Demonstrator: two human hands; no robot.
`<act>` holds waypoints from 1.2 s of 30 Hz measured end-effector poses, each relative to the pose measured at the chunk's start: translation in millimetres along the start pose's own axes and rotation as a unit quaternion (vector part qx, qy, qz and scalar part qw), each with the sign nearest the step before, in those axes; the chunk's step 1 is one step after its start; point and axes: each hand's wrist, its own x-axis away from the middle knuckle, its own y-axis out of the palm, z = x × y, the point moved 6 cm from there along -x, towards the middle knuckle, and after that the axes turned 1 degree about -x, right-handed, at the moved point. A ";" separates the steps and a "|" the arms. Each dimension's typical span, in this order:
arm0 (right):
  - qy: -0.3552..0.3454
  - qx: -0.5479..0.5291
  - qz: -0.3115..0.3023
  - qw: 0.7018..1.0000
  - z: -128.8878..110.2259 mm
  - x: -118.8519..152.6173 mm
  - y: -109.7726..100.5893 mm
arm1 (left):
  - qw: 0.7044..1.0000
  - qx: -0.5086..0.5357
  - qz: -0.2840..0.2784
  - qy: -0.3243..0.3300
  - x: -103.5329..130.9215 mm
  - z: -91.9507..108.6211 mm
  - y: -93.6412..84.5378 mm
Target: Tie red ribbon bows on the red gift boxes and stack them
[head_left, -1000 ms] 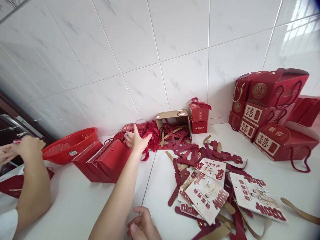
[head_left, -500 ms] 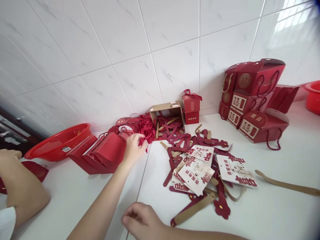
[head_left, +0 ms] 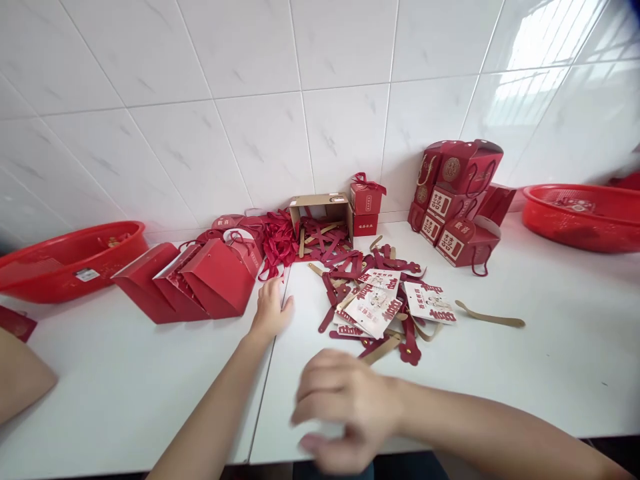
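My left hand [head_left: 271, 310] rests on the white table beside the seam, thumb apart from the fingers and nothing seen in it. Just beyond its fingertips lies a heap of red ribbons [head_left: 280, 237]. Over the near edge, blurred by motion, my right hand [head_left: 350, 407] has curled fingers and a gap to the thumb; nothing shows in that gap. Farther on is a loose pile of dark red and tan straps [head_left: 345, 270], with white printed cards [head_left: 375, 308] on top. More straps spill from an open cardboard box [head_left: 320, 199] on its side.
Red boxes [head_left: 220, 283] lean together at left, beside a red plastic basket [head_left: 95, 257]. Two small gift boxes [head_left: 367, 203] are stacked by the wall. Handled boxes [head_left: 453, 200] are piled at right, near another red basket [head_left: 585, 223]. Someone's arm [head_left: 23, 370] is at far left.
The view has swung to the right. My left hand has come down from the ribbons to the tabletop, and my right hand has shifted right with its fingers spread wider.
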 end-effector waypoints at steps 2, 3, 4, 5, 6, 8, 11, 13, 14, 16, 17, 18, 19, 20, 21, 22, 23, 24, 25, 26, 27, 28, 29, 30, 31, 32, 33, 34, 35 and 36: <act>0.052 0.080 0.058 0.994 10.6 30.0 -45.8 | 1.000 0.018 0.006 0.008 2.1 1.9 -1.8; 0.084 0.133 0.126 0.979 18.5 50.6 -73.0 | 1.000 0.025 0.010 0.013 3.6 4.4 -2.6; 0.131 0.194 0.202 0.951 28.2 75.0 -100.4 | 0.999 0.033 0.014 0.017 5.7 8.7 -3.3; 0.191 0.251 0.270 0.910 39.3 101.9 -125.4 | 0.999 0.040 0.018 0.024 8.7 15.3 -3.6; 0.251 0.291 0.316 0.867 51.3 128.4 -145.6 | 0.998 0.047 0.022 0.034 12.8 24.3 -3.4; 0.385 0.323 0.352 0.790 80.0 175.1 -172.3 | 0.995 0.065 0.012 0.074 24.4 50.6 0.2; 0.523 0.257 0.351 0.732 124.0 211.5 -180.2 | 0.965 0.102 -0.108 0.217 50.8 104.4 18.4; 0.558 0.221 0.343 0.722 147.3 208.0 -172.1 | 0.932 0.108 -0.200 0.283 68.4 129.8 31.0; 0.564 0.212 0.336 0.724 157.2 199.3 -165.9 | 0.921 0.106 -0.232 0.294 73.8 136.2 35.5; 0.558 0.192 0.310 0.746 174.1 172.7 -149.7 | 0.925 0.093 -0.252 0.269 74.9 136.1 40.1; 0.547 0.179 0.294 0.763 180.8 156.7 -140.3 | 0.934 0.083 -0.248 0.244 72.0 131.1 40.8; 0.533 0.166 0.278 0.781 185.7 140.2 -130.4 | 0.945 0.071 -0.236 0.214 67.5 123.8 40.2; 0.520 0.155 0.268 0.796 188.8 124.6 -120.9 | 0.957 0.059 -0.218 0.184 62.2 115.0 38.5; 0.508 0.142 0.260 0.809 190.1 109.9 -111.5 | 0.967 0.047 -0.196 0.157 56.5 105.6 35.9; 0.493 0.128 0.252 0.822 189.7 96.2 -102.8 | 0.975 0.036 -0.175 0.134 50.9 96.1 32.7; 0.477 0.111 0.246 0.836 187.5 83.5 -95.1 | 0.980 0.027 -0.158 0.117 45.6 87.1 29.7; 0.457 0.093 0.240 0.851 183.6 72.1 -88.8 | 0.983 0.020 -0.147 0.104 40.7 78.8 27.1; 0.435 0.074 0.237 0.865 178.1 62.5 -84.8 | 0.985 0.015 -0.144 0.096 36.4 71.4 25.2; 0.414 0.058 0.240 0.876 171.3 55.8 -83.7 | 0.985 0.011 -0.146 0.093 32.7 65.3 24.0; 0.395 0.047 0.247 0.883 163.7 52.2 -85.3 | 0.985 0.008 -0.148 0.091 29.5 60.1 23.0; 0.381 0.041 0.260 0.886 155.7 52.5 -89.3 | 0.985 0.007 -0.149 0.089 26.8 55.9 21.9; 0.373 0.039 0.277 0.885 147.4 56.8 -94.9 | 0.985 0.007 -0.147 0.088 24.6 52.7 20.8; 0.367 0.046 0.296 0.881 138.5 64.4 -101.1 | 0.986 0.009 -0.142 0.085 22.9 50.2 19.7; 0.360 0.065 0.309 0.878 128.7 74.1 -106.5 | 0.987 0.011 -0.135 0.082 21.5 48.4 18.7; 0.349 0.094 0.313 0.878 118.1 84.5 -109.8 | 0.989 0.014 -0.126 0.078 20.5 46.9 18.0; 0.334 0.131 0.301 0.883 107.1 94.4 -109.9 | 0.990 0.017 -0.117 0.072 19.6 45.7 17.5; 0.317 0.170 0.270 0.893 96.8 102.6 -105.7 | 0.992 0.021 -0.108 0.066 19.0 44.6 17.4; 0.302 0.207 0.224 0.904 88.4 109.2 -97.5 | 0.993 0.025 -0.100 0.060 18.5 43.5 17.6; 0.293 0.237 0.170 0.910 82.9 114.2 -86.8 | 0.994 0.030 -0.094 0.055 18.0 42.5 18.1; 0.291 0.259 0.122 0.913 80.6 117.7 -75.6 | 0.994 0.034 -0.090 0.051 17.7 41.6 18.8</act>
